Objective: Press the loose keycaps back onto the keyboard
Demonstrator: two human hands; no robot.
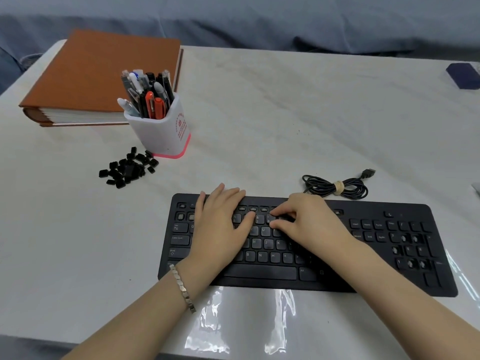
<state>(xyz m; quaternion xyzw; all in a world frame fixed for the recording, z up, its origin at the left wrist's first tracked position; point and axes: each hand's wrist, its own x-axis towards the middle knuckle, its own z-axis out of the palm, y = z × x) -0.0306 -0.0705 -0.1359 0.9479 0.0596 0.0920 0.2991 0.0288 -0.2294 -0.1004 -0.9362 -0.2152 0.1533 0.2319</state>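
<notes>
A black keyboard point(363, 255) lies at the near middle of the white table, with bare sockets in its top rows and number pad. A pile of several loose black keycaps point(128, 168) sits to its far left. My left hand point(220, 224) rests flat on the keyboard's left half, fingers straight, thumb by the 7 key. My right hand point(311, 222) hovers over the number row with index finger and thumb bent around a black keycap point(281, 219) near the 8 key.
A white pen holder point(161, 131) full of pens stands behind the keycap pile, with a brown binder point(98, 79) at the far left. The coiled keyboard cable point(335, 188) lies behind the keyboard. A dark object point(465, 75) sits at the far right edge.
</notes>
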